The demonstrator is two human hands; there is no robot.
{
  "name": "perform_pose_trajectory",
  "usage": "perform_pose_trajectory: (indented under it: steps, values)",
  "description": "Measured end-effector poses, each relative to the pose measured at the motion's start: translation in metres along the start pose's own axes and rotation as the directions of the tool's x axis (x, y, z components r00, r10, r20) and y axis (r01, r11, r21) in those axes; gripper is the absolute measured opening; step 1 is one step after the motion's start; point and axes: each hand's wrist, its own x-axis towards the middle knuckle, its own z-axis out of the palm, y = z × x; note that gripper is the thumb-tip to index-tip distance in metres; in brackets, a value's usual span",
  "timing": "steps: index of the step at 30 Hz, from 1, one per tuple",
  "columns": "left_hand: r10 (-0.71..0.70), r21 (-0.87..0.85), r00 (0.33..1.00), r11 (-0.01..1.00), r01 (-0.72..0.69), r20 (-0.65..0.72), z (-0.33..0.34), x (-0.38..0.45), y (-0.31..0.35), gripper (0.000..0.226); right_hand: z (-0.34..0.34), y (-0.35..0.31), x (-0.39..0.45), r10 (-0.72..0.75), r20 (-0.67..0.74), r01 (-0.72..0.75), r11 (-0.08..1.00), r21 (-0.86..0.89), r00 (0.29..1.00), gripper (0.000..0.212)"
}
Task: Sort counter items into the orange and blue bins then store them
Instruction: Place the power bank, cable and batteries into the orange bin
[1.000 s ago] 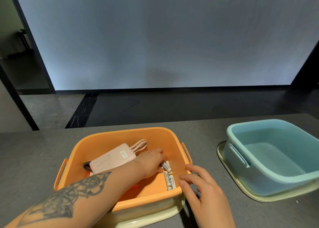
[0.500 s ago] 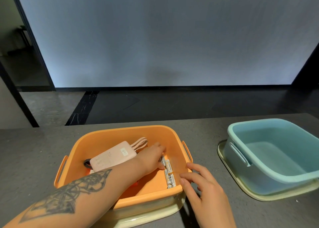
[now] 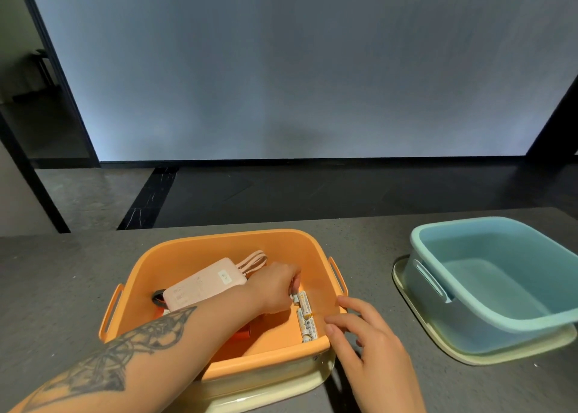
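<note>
The orange bin [image 3: 225, 237] stands on the counter in front of me, set on a cream lid [image 3: 300, 384]. Inside lie a pink power bank [image 3: 203, 284] with its looped cable [image 3: 255, 260], a small orange object half hidden under my forearm, and several white batteries [image 3: 307, 322] along the right wall. My left hand [image 3: 272, 290] reaches into the bin, its curled fingertips pinching the farthest battery. My right hand [image 3: 372, 347] rests with relaxed fingers on the bin's front right corner rim. The blue bin [image 3: 469, 222] at the right has nothing in it.
The blue bin sits on its own cream lid [image 3: 469, 358] near the counter's right end. Bare grey counter [image 3: 62, 287] stretches left of the orange bin. Beyond the counter's far edge are a dark floor and a pale wall.
My left hand has shifted slightly toward the back of the orange bin along the row of batteries. My right hand has stayed at the bin's corner.
</note>
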Motion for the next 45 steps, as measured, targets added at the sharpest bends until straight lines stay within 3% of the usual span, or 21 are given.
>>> perform_pose_trajectory:
  steps: [2,6,15,21,24,26,29,35,37,40,45]
  values:
    - [0.011,0.018,1.0,1.0,-0.011,0.023,-0.001,-0.002,0.004,0.024,0.0,0.0,0.0,0.002,-0.006,-0.002,1.0,0.007,1.0,0.01]
    - [-0.006,0.182,0.993,0.983,-0.016,0.116,0.007,-0.006,0.007,0.059,0.001,0.0,-0.002,-0.003,-0.022,0.003,1.0,0.014,1.0,0.01]
    - [-0.015,0.215,0.996,0.976,0.033,-0.084,0.005,0.0,0.008,0.048,0.002,0.002,-0.001,-0.007,-0.028,0.007,1.0,0.008,1.0,0.011]
    - [0.007,0.224,0.994,0.974,0.018,-0.113,-0.006,-0.003,0.006,0.039,0.001,0.001,-0.001,-0.01,-0.03,0.01,1.0,0.018,1.0,0.01]
    - [0.042,0.342,0.985,0.939,0.019,-0.169,-0.024,-0.003,0.011,0.025,0.001,0.001,-0.002,-0.015,-0.042,0.016,1.0,0.022,0.999,0.01]
    - [0.057,0.476,0.991,0.88,0.007,-0.121,-0.037,-0.005,0.009,0.016,0.001,0.001,-0.002,-0.017,-0.048,0.018,0.999,0.03,0.999,0.01]
    - [-0.002,0.584,0.997,0.81,-0.047,0.083,-0.044,-0.014,0.007,0.018,0.0,0.002,-0.002,-0.02,-0.037,0.021,0.999,0.028,0.999,0.012]
    - [-0.131,0.721,0.946,0.68,-0.132,0.296,-0.031,-0.02,0.014,0.055,0.0,0.001,-0.003,-0.018,-0.03,0.018,0.999,0.03,0.999,0.011]
    - [-0.157,0.778,0.939,0.609,-0.151,0.305,-0.027,-0.021,0.017,0.05,0.0,0.001,-0.003,-0.016,-0.026,0.017,0.999,0.029,1.0,0.011]
    - [-0.123,0.797,0.958,0.587,-0.141,0.26,-0.024,-0.02,0.019,0.023,0.0,0.001,-0.002,-0.023,-0.035,0.024,0.999,0.027,0.999,0.01]
    - [-0.037,0.701,0.993,0.711,-0.051,0.11,-0.019,-0.022,0.012,0.021,0.001,0.003,-0.002,-0.027,-0.034,0.027,0.999,0.019,0.999,0.011]
